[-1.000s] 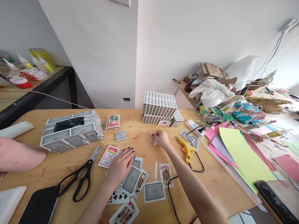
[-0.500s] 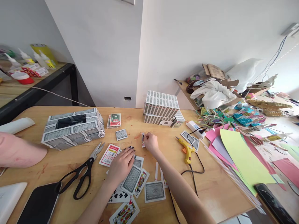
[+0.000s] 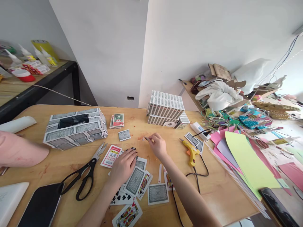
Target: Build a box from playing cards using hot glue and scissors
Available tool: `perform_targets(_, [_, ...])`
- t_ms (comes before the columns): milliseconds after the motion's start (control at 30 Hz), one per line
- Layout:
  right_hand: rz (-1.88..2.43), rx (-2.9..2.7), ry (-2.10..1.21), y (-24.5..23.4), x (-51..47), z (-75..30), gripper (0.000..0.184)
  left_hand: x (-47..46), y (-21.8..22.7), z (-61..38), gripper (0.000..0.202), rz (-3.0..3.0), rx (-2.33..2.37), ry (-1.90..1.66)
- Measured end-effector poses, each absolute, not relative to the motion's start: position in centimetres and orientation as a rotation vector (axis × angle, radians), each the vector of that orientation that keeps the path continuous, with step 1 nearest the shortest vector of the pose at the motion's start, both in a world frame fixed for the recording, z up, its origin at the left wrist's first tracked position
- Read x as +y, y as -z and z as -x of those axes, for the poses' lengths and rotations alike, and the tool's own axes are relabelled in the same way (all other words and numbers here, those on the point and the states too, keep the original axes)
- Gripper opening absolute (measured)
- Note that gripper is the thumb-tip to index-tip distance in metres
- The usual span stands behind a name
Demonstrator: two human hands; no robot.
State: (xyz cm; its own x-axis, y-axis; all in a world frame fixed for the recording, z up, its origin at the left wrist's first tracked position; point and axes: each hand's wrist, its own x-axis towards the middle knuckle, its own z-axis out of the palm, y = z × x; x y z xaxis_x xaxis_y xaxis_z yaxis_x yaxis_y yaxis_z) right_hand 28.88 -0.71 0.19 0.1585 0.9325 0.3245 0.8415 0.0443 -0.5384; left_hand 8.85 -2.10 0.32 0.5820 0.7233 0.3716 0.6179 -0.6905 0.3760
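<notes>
My left hand (image 3: 124, 164) lies flat with fingers stretched out over a spread of playing cards (image 3: 134, 181). Some show grey patterned backs and others their faces. My right hand (image 3: 158, 145) pinches a small piece of playing card (image 3: 146, 138) just above the table, now seen almost edge-on. Left of it lies a small cut card piece (image 3: 124, 135) with its patterned back up. A whole card (image 3: 158, 193) lies back up below my right wrist, with a thin white card strip (image 3: 160, 173) beside it. Black-handled scissors (image 3: 86, 171) rest partly open left of my left hand.
A yellow glue gun (image 3: 192, 153) with a black cable lies to the right, near a power strip (image 3: 200, 130). Toward the back stand a card-covered box (image 3: 75, 129), card packs (image 3: 117, 120) and a block built from cards (image 3: 165, 105). Coloured paper sheets (image 3: 246, 157) cover the right side.
My right hand has turned the small card piece, whose printed face showed before, to a nearly edge-on angle. The left hand stays on the cards. The view has shifted slightly.
</notes>
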Motion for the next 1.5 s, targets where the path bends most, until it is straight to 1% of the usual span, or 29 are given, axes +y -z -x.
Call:
perform_targets(67, [1.706, -1.931, -0.066, -0.1, -1.5, -28.7, 0.023, -2.1, -0.3, -8.9, 0.027, -2.602, 1.136, -0.761])
perform_targets(167, [1.610, -2.199, 0.076, 0.3, -2.7, -28.2, 0.019, -2.3, -0.3, -8.8, 0.026, -2.598, 1.161, -0.781])
perform_targets(267, [1.561, -2.349, 0.136, 0.3, -3.7, -28.0, 0.014, -2.5, -0.5, -9.1, 0.025, -2.600, 1.173, -0.822])
perform_targets(367, [1.515, -2.430, 0.141, 0.0, -4.2, -27.8, 0.016, -2.4, -0.7, -9.9, 0.027, -2.642, 1.144, -0.849])
perform_targets(500, [1.484, -2.429, 0.149, -0.1, -4.4, -28.1, 0.018, -1.4, -1.2, -11.6, 0.030, -2.770, 1.074, -0.763])
perform_targets(667, [1.507, -2.364, 0.194, -1.0, -5.8, -30.4, 0.024, -1.5, -2.4, -13.6, 0.025, -2.883, 0.982, -0.710])
perform_targets(800, [1.514, -2.349, 0.111, -1.4, -7.9, -32.2, 0.029, -3.0, -3.5, -13.9, 0.023, -2.783, 0.924, -0.897])
perform_targets(933, [1.385, -2.434, 0.031, -0.5, -8.6, -32.1, 0.026, -3.0, -4.2, -11.9, 0.021, -2.595, 1.139, -1.128])
perform_targets(1033, [1.324, -2.466, 0.023, 0.3, -6.9, -31.3, 0.020, -2.5, -4.2, -9.8, 0.017, -2.536, 1.297, -1.193])
perform_targets(1133, [1.353, -2.502, 0.020, 0.6, -3.5, -30.7, 0.018, -2.5, -4.0, -8.5, 0.013, -2.503, 1.375, -1.202])
perform_targets(1333, [1.475, -2.498, -0.021, -0.4, 3.5, -30.2, 0.026, -3.2, -3.1, -8.5, 0.012, -2.443, 1.403, -1.135])
perform_targets(1400, [1.491, -2.401, -0.033, -1.0, 4.0, -31.0, 0.030, -3.2, -2.8, -8.5, 0.013, -2.415, 1.405, -1.120])
perform_targets(1500, [1.464, -2.287, -0.029, -1.9, 2.1, -33.2, 0.032, -3.1, -2.4, -8.4, 0.013, -2.380, 1.401, -1.128])
